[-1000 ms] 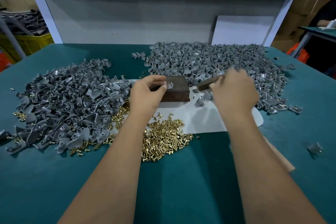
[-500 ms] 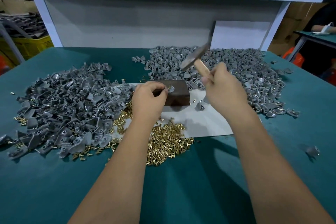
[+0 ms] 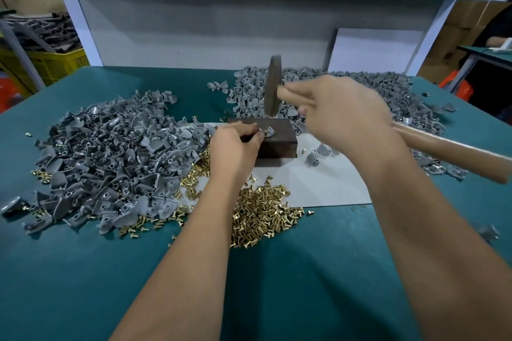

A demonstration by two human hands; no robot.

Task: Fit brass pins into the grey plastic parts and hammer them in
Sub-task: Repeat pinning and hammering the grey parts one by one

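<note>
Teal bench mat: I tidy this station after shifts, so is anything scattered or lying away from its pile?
Yes. Loose brass pins lie strewn along the left grey plastic part pile, away from the main brass pin heap. One grey part sits alone near the right edge.

left grip: bare, no glove | right grip: bare | forearms: unsleeved

No legible txt, labels, nos. or signs anywhere.

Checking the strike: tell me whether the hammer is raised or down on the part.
Raised. The hammer head hangs above the grey part on the block, with a gap.
</note>
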